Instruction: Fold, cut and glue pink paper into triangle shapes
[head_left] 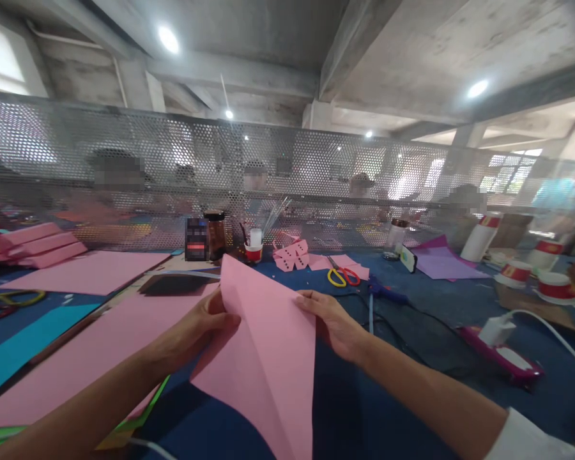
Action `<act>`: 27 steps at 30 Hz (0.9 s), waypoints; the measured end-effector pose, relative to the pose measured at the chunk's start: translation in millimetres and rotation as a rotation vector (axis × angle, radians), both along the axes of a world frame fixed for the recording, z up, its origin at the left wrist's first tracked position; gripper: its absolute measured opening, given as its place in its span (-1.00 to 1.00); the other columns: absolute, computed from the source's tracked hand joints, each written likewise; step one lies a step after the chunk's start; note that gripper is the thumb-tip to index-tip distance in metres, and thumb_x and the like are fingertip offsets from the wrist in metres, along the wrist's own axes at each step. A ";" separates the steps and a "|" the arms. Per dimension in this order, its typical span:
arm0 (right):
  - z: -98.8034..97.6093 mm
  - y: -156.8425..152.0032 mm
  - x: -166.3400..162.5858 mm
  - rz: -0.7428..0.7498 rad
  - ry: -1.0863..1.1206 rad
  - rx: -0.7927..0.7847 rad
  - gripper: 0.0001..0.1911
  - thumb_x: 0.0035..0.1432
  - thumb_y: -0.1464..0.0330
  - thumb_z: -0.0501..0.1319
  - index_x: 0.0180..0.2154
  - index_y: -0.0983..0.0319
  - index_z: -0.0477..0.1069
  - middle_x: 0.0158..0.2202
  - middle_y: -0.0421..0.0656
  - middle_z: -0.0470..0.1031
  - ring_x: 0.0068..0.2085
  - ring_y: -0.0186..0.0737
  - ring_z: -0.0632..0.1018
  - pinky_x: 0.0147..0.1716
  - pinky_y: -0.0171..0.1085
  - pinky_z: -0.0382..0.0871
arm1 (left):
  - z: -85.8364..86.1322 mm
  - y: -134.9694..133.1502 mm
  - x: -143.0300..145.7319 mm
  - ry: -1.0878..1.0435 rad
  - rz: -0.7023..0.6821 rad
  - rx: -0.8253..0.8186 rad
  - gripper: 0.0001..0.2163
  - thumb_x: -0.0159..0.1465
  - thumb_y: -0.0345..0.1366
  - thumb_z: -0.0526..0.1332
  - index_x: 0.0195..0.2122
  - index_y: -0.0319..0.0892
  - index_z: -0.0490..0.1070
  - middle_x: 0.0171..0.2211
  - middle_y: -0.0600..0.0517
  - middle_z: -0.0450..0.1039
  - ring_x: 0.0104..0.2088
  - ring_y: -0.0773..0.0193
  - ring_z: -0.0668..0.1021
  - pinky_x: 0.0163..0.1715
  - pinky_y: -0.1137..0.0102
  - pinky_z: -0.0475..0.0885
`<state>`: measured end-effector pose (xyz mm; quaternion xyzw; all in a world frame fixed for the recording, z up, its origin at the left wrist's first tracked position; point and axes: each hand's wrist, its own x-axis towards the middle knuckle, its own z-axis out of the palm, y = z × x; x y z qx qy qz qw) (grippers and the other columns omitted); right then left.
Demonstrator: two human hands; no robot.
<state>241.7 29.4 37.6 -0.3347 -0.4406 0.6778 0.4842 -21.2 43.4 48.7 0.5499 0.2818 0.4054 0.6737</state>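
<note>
A sheet of pink paper [268,345] hangs upright between my two hands, with a crease running down its middle. My left hand [211,322] pinches its left edge, thumb in front. At the upper right edge, my right hand [328,319] holds the sheet between thumb and fingers, some of them hidden behind it. Under my left forearm lies a larger stack of pink paper [100,351]. Beyond the held sheet sits a folded pink paper piece with dark marks [291,254], near scissors with yellow and red handles [344,276].
A blue glue gun [387,291] and its cable lie right of my hands. Farther right are a purple power strip [501,358], paper cups [558,287] and purple paper [445,260]. A phone [196,239] and a brown jar [216,236] stand before the perforated metal screen [292,166].
</note>
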 end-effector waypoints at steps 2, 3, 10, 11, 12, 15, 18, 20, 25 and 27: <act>1.4 5.3 7.1 -0.075 -0.043 0.022 -0.58 -0.08 0.19 0.50 -0.26 0.26 0.45 -0.34 -0.22 0.52 -0.37 -0.32 0.50 -0.36 -0.34 0.38 | 0.6 -2.3 2.3 0.025 -0.012 -0.007 -0.46 0.07 -0.36 0.42 0.11 -0.03 0.43 0.01 -0.12 0.58 -0.02 -0.15 0.62 -0.03 0.10 0.53; 2.0 8.2 11.3 -0.106 -0.077 0.050 -0.58 -0.09 0.18 0.50 -0.28 0.26 0.43 -0.36 -0.23 0.50 -0.39 -0.33 0.49 -0.38 -0.35 0.36 | 1.3 -3.1 3.3 0.038 -0.007 -0.013 -0.45 0.07 -0.38 0.42 0.12 -0.04 0.42 0.02 -0.13 0.57 -0.01 -0.15 0.61 -0.01 0.10 0.53; 2.7 23.7 31.3 -0.364 -0.373 0.296 -0.60 0.02 0.10 0.39 -0.25 0.28 0.46 -0.32 -0.17 0.49 -0.32 -0.25 0.47 -0.34 -0.30 0.33 | -6.4 5.5 1.7 0.061 0.090 -0.083 -0.33 0.07 -0.39 0.42 0.23 -0.08 0.29 -0.07 -0.14 0.61 -0.20 -0.08 0.68 -0.21 0.15 0.59; 1.7 24.2 31.2 -0.346 -0.353 0.295 -0.59 0.04 0.09 0.37 -0.23 0.28 0.46 -0.30 -0.15 0.50 -0.30 -0.23 0.49 -0.32 -0.28 0.34 | -8.9 7.5 1.0 0.064 0.106 -0.080 -0.33 0.06 -0.37 0.44 0.22 -0.08 0.29 -0.09 -0.14 0.62 -0.21 -0.08 0.69 -0.22 0.15 0.59; 0.4 24.4 30.7 -0.320 -0.332 0.292 -0.58 0.06 0.08 0.35 -0.21 0.28 0.46 -0.28 -0.14 0.51 -0.28 -0.21 0.50 -0.29 -0.26 0.35 | -11.1 9.1 0.4 0.062 0.120 -0.075 -0.33 0.06 -0.36 0.45 0.21 -0.09 0.30 -0.11 -0.14 0.62 -0.21 -0.07 0.69 -0.22 0.16 0.59; -3.1 25.1 28.8 -0.287 -0.355 0.315 -0.57 0.10 0.06 0.32 -0.19 0.28 0.47 -0.27 -0.13 0.53 -0.26 -0.19 0.51 -0.26 -0.24 0.37 | -14.1 10.8 0.0 0.049 0.143 -0.070 -0.37 0.05 -0.36 0.46 0.16 -0.11 0.34 -0.11 -0.14 0.63 -0.22 -0.04 0.69 -0.21 0.18 0.59; -3.0 28.6 30.9 -0.388 -0.495 0.392 -0.60 0.10 0.08 0.32 -0.20 0.28 0.48 -0.28 -0.14 0.52 -0.27 -0.20 0.49 -0.29 -0.27 0.34 | -11.8 9.0 -0.2 0.068 0.118 -0.076 -0.39 0.06 -0.34 0.46 0.16 -0.10 0.36 -0.08 -0.15 0.62 -0.22 -0.05 0.68 -0.23 0.18 0.59; -0.4 31.8 34.5 -0.431 -0.547 0.432 -0.61 0.10 0.09 0.32 -0.21 0.28 0.48 -0.29 -0.15 0.50 -0.28 -0.20 0.48 -0.31 -0.28 0.32 | -8.9 7.3 -1.8 0.112 0.074 -0.089 -0.43 0.08 -0.31 0.47 0.13 -0.10 0.40 -0.05 -0.15 0.61 -0.21 -0.06 0.68 -0.23 0.20 0.59; 10.3 34.2 41.4 -0.292 -0.502 0.420 -0.57 0.09 0.03 0.33 -0.25 0.28 0.47 -0.33 -0.17 0.50 -0.33 -0.24 0.47 -0.35 -0.30 0.30 | -1.9 6.6 -13.8 0.007 -0.061 -0.143 -0.60 0.28 -0.02 0.29 0.04 -0.16 0.52 -0.04 -0.15 0.61 -0.09 -0.01 0.63 -0.14 0.25 0.56; 15.0 32.2 42.3 -0.217 -0.499 0.418 -0.57 0.08 0.03 0.35 -0.27 0.28 0.47 -0.35 -0.19 0.49 -0.34 -0.26 0.47 -0.35 -0.31 0.29 | 1.7 7.8 -19.1 -0.090 -0.155 -0.167 -0.48 0.32 0.15 0.14 -0.02 -0.22 0.56 -0.15 -0.16 0.64 -0.19 0.01 0.65 -0.20 0.24 0.57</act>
